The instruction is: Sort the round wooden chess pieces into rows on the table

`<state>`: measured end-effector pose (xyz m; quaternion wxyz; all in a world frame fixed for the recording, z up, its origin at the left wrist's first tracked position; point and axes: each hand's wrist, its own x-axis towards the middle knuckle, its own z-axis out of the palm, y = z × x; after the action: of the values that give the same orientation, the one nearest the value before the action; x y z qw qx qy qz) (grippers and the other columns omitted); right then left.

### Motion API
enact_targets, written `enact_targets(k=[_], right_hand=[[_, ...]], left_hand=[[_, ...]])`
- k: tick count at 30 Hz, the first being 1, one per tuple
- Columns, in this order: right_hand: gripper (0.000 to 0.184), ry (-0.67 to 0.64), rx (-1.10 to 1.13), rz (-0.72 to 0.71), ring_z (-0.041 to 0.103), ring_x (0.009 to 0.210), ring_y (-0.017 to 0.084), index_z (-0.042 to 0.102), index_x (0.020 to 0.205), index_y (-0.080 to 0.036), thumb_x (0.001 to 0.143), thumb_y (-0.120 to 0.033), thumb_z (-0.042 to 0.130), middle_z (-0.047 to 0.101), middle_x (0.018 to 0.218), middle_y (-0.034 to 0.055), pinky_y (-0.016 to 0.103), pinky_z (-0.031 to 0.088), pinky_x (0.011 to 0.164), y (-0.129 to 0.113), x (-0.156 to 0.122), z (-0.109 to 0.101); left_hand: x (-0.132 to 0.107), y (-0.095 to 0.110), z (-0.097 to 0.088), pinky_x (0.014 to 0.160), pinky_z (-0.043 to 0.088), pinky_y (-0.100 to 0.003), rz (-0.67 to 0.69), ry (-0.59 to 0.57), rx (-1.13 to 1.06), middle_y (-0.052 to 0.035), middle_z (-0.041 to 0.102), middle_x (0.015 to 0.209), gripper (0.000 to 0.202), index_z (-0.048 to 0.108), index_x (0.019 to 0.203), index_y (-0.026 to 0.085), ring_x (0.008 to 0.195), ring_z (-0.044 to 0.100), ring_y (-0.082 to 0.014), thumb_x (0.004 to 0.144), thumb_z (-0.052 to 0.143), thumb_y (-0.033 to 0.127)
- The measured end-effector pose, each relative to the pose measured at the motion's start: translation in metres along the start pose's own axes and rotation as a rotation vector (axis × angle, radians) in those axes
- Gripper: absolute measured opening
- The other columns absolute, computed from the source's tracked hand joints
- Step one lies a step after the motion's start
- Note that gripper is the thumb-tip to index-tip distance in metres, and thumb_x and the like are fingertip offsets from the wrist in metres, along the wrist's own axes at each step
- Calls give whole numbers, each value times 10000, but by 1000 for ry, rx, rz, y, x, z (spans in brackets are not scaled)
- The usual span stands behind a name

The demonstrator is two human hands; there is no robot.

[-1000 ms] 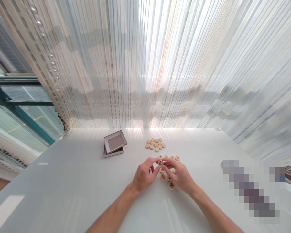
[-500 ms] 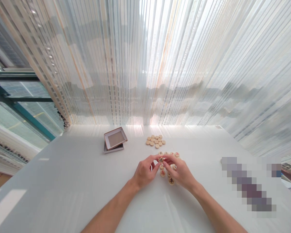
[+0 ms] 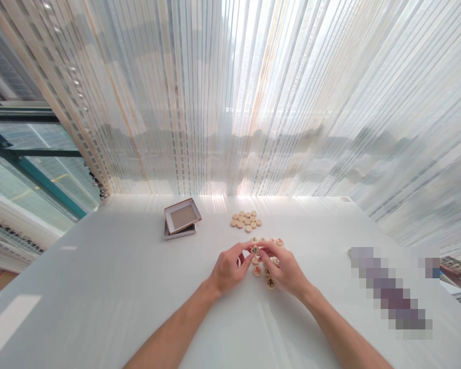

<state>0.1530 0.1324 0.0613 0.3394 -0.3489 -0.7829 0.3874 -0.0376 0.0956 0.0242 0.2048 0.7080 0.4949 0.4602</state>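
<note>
A round wooden Chinese chess piece with a black character [image 3: 255, 250] is between the fingertips of both hands. My left hand [image 3: 229, 267] pinches it from the left, thumb and index finger curved around. From the other side my right hand [image 3: 288, 267] grips it too, its fingers covering part of the pieces below. A piece with a red character [image 3: 257, 270] lies just under the held one. Closer to me is a piece with a black character [image 3: 270, 282]. Beyond the fingers runs a row of pieces, with a red-marked one [image 3: 279, 242] at its right end.
Several blank-side-up pieces [image 3: 247, 222] lie clustered farther back on the white table [image 3: 138, 287]. An open box [image 3: 180, 236] with its tilted lid [image 3: 183, 216] on top stands at the back left. A pixelated long object [image 3: 392, 289] is on the right. Striped curtains [image 3: 215, 102] hang behind.
The view has shifted slightly, so the table and its things sit a little higher in the picture. Both hands keep hold of the same piece, with barely any finger movement.
</note>
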Motion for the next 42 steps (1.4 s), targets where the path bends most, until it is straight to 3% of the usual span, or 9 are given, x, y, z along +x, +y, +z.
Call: enact_targets(k=[5,24,31,38,42], right_hand=[[237,10,-15,-20,730,893,223,635,1183,-266,1003,-347,504,753,975,58,384,599,804,-4,0,-1],[215,9,3,-8,733,899,213,623,1154,-252,992,-356,527,750,963,50,378,595,828,1,0,2],[212,8,-4,4,736,896,226,608,1138,-254,1001,-380,507,750,946,53,394,597,801,0,0,1],[143,27,-3,2,738,819,210,573,987,-253,959,-392,588,745,853,17,350,579,735,1,-1,3],[158,21,-32,12,729,776,203,578,938,-257,981,-407,551,731,796,2,336,561,697,3,-1,3]], left_hand=[[0,2,-1,603,538,-245,11,-6,5,-30,715,1084,309,595,1270,254,655,630,-111,965,545,238],[0,2,-1,593,542,-240,12,-4,-31,-28,717,1110,276,612,1218,253,646,633,-103,947,570,223],[0,2,-3,584,543,-235,18,-5,-27,-20,718,1094,291,612,1219,264,643,641,-101,931,596,224],[-1,4,-1,587,537,-231,48,-15,-26,-9,727,1043,258,636,1176,268,619,610,-96,921,621,231],[-2,4,0,596,537,-234,53,-24,-35,-5,728,1047,270,635,1179,273,603,598,-92,912,634,232]])
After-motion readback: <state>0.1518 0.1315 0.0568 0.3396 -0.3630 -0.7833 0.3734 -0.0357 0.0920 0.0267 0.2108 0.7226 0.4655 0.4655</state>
